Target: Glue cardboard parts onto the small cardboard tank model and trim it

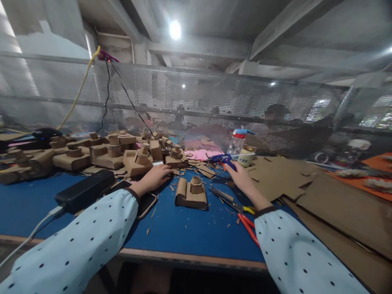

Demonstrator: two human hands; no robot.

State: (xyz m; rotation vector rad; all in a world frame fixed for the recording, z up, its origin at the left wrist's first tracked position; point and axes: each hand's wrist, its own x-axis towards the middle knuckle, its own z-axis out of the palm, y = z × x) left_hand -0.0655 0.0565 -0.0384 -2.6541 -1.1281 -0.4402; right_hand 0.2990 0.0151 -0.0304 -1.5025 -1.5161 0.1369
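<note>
Head view:
Left hand: flat on blue bench, fingers loosely curled, empty, beside the pile of brown cardboard models.
Right hand: grip wrapped round blue glue gun, far side of bench.
Small cardboard tank model: on bench between both hands, touching neither.
Red-handled pliers: near right sleeve.

Pretty dim workshop. The blue work table had a wooden front edge, and a perforated metal screen ran all along its far side. Overhead were grey concrete beams with one bright round ceiling lamp. Daylight came through windows far right.
</note>
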